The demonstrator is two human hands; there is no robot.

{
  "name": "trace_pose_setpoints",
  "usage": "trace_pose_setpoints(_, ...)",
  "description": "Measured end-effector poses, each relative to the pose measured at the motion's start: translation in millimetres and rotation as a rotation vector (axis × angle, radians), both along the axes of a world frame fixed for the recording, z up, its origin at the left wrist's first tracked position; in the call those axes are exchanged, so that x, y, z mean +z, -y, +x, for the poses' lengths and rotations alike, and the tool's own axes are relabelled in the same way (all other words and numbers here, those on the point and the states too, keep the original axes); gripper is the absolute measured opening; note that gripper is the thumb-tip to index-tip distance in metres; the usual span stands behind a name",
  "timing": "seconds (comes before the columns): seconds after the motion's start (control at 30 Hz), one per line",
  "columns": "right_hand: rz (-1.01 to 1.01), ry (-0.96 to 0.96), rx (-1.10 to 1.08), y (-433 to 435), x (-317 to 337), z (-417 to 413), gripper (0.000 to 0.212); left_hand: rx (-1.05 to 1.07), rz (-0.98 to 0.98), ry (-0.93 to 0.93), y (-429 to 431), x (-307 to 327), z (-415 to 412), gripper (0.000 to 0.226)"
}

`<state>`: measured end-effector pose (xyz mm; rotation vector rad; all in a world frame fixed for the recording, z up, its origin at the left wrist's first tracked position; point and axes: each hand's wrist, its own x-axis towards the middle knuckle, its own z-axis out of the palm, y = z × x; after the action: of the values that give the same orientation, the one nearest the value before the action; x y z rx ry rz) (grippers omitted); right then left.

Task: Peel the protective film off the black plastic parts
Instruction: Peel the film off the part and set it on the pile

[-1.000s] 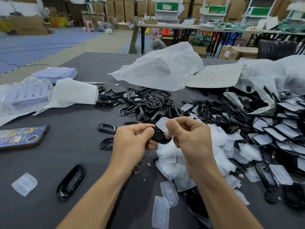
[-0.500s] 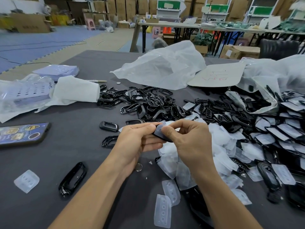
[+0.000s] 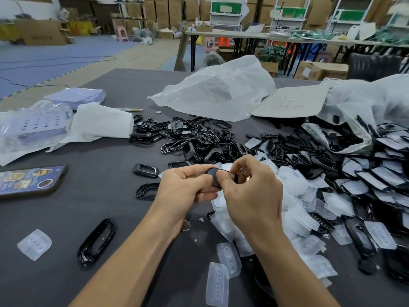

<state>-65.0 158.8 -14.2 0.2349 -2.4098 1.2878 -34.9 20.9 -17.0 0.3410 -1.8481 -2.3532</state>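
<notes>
I am holding one small black part [image 3: 213,173] in both my hands, up over the middle of the counter [image 3: 99,207]. My left hand [image 3: 186,188] is gripping it from the left with curled fingers. My right hand [image 3: 250,191] is pinching its right end with thumb and fingers. A heap of white peeled film [image 3: 296,196] is lying just under my right hand. More black parts with film on them [image 3: 385,180] are piling up by the right edge. A phone [image 3: 31,180] is lying by the left edge.
</notes>
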Motion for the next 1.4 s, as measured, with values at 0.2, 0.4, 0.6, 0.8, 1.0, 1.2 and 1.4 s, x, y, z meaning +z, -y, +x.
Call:
trace_pose_setpoints(0.2, -0.230, 0.153, 0.140, -6, 0, -8, 0.013, 0.028, 0.058, -0.028, 0, 3, -1, 0.032)
trace_pose_setpoints(0.4, -0.368, 0.192, 0.204, -8, 1, -11, 0.012, -0.061, 0.001, -0.016, 7, 5, -1, 0.045)
trace_pose_setpoints(0.6, -0.382, 0.198, 0.239, -9, 1, -10, 0.013, 0.062, -0.103, -0.024, 2, 4, 2, 0.018)
trace_pose_setpoints(0.8, -0.396, 0.211, 0.303, -8, 2, -10, 0.014, 0.096, -0.079, 0.018, 2, 7, 1, 0.021)
trace_pose_setpoints(1.0, -0.484, 0.259, 0.349, -8, 4, -10, 0.025, 0.114, -0.066, -0.001, 1, 9, 2, 0.029)
trace_pose_setpoints(1.2, -0.529, 0.289, 0.308, -4, 2, -9, 0.031, 0.210, -0.151, -0.003, 0, 5, 0, 0.028)
trace_pose_setpoints(1.4, -0.501, 0.267, 0.295, -6, 3, -10, 0.030, 0.184, -0.303, -0.056, -1, 0, 2, 0.026)
